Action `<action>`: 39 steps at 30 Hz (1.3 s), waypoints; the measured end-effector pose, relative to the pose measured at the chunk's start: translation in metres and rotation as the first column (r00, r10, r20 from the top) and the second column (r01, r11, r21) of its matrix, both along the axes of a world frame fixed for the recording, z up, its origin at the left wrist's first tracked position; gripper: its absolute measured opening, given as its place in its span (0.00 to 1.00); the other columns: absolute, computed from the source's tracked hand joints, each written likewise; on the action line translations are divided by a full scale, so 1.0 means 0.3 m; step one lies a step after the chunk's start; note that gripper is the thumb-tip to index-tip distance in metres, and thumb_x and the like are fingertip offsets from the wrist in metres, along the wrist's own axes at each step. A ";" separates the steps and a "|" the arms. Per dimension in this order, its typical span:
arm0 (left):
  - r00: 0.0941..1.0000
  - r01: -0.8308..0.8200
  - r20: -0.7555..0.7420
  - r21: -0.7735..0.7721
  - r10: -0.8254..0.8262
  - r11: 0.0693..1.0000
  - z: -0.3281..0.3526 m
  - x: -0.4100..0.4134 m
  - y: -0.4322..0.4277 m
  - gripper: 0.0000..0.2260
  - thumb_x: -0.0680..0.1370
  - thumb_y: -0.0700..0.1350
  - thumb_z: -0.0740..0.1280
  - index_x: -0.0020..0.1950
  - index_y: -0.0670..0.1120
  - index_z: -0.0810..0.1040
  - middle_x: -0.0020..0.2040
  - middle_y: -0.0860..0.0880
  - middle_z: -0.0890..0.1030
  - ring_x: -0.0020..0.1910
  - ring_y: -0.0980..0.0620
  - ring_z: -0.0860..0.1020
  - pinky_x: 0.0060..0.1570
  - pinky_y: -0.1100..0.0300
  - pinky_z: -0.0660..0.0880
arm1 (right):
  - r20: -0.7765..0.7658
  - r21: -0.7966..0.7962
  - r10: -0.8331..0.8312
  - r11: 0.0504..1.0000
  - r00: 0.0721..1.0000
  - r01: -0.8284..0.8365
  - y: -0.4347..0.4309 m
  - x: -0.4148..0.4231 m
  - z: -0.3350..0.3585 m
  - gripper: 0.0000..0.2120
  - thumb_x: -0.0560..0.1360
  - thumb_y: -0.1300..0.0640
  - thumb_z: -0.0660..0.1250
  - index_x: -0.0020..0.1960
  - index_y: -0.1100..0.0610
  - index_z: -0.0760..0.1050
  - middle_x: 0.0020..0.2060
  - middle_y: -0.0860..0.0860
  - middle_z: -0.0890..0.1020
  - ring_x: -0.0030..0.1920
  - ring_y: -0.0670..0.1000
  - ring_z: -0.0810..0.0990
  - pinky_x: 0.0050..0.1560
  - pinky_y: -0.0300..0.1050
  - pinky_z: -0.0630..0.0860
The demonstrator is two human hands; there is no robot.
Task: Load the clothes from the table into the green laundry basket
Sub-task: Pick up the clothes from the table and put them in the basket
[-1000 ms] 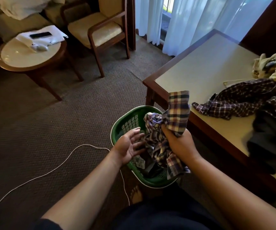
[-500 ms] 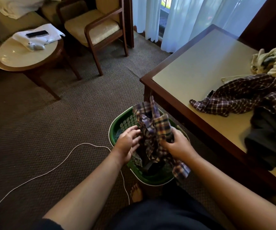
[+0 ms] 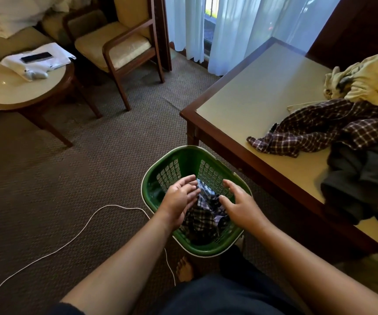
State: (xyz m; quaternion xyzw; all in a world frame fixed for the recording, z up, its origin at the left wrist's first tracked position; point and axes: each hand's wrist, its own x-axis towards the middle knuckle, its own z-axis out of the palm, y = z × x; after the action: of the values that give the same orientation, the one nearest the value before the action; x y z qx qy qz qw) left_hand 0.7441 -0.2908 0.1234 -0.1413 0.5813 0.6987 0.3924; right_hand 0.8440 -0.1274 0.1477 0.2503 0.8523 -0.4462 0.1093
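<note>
A person's left hand point(image 3: 179, 201) and right hand point(image 3: 240, 205) hover over the green laundry basket point(image 3: 160, 169) on the carpet, fingers spread wide and gripping nothing. Directly beneath and between the fingertips, a plaid shirt point(image 3: 203, 217) lies crumpled inside the basket. To the right of the right hand's fingers, on the table point(image 3: 256, 96), lie a dark checked shirt point(image 3: 319, 128), a cream garment point(image 3: 365, 80) and dark clothing point(image 3: 360, 178).
</note>
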 end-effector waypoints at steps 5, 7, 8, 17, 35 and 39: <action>0.991 0.120 -0.068 0.039 -0.117 0.992 0.053 0.009 0.113 0.16 0.85 0.34 0.61 0.71 0.45 0.77 0.67 0.44 0.81 0.66 0.45 0.81 0.69 0.50 0.76 | -0.119 0.004 -0.075 0.997 0.990 0.076 0.033 0.011 0.059 0.27 0.82 0.51 0.64 0.79 0.50 0.62 0.76 0.46 0.69 0.75 0.44 0.65 0.75 0.47 0.65; 0.982 0.171 -0.092 0.074 -0.164 0.983 0.093 0.011 0.184 0.16 0.85 0.35 0.61 0.71 0.46 0.77 0.66 0.45 0.82 0.65 0.47 0.82 0.67 0.52 0.78 | -0.160 -0.023 -0.133 0.991 0.978 0.131 0.062 0.018 0.102 0.27 0.82 0.51 0.63 0.79 0.49 0.62 0.76 0.46 0.69 0.74 0.42 0.66 0.75 0.46 0.65; 0.978 0.194 -0.101 0.100 -0.184 0.976 0.112 0.014 0.217 0.16 0.85 0.36 0.61 0.71 0.46 0.78 0.65 0.45 0.82 0.64 0.47 0.82 0.65 0.53 0.79 | -0.179 -0.039 -0.159 0.987 0.971 0.155 0.074 0.022 0.125 0.27 0.82 0.51 0.63 0.79 0.48 0.62 0.76 0.45 0.69 0.74 0.41 0.66 0.74 0.44 0.66; 0.884 0.455 -0.243 0.250 -0.399 0.855 0.291 0.027 0.705 0.16 0.82 0.38 0.66 0.70 0.48 0.78 0.66 0.44 0.82 0.63 0.46 0.82 0.68 0.48 0.77 | -0.309 -0.015 -0.454 0.881 0.835 0.473 0.426 0.126 0.267 0.26 0.82 0.48 0.61 0.79 0.45 0.62 0.75 0.46 0.70 0.74 0.45 0.68 0.75 0.54 0.67; 0.288 0.358 -0.231 -0.874 -0.929 0.328 0.012 -0.057 1.399 0.54 0.66 0.55 0.77 0.83 0.65 0.46 0.68 0.43 0.78 0.63 0.41 0.80 0.60 0.44 0.79 | -0.372 -0.099 -0.529 0.840 0.763 0.534 1.167 0.196 0.256 0.23 0.81 0.60 0.64 0.75 0.49 0.69 0.68 0.37 0.74 0.68 0.32 0.70 0.74 0.40 0.67; 0.588 0.490 -0.418 -0.497 -0.693 0.716 0.129 -0.021 1.424 0.16 0.61 0.49 0.72 0.47 0.50 0.84 0.40 0.50 0.86 0.39 0.51 0.83 0.43 0.42 0.83 | -0.361 -0.028 -0.446 0.883 0.819 0.468 1.249 0.174 0.264 0.31 0.76 0.67 0.65 0.76 0.48 0.67 0.71 0.41 0.72 0.71 0.34 0.68 0.75 0.40 0.64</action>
State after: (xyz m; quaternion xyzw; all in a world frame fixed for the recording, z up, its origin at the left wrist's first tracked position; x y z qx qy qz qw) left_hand 0.7378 0.1364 0.1622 0.2192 0.7921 0.4247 0.3797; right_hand 0.8963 0.2474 0.2270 0.3652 0.7860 -0.4706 -0.1652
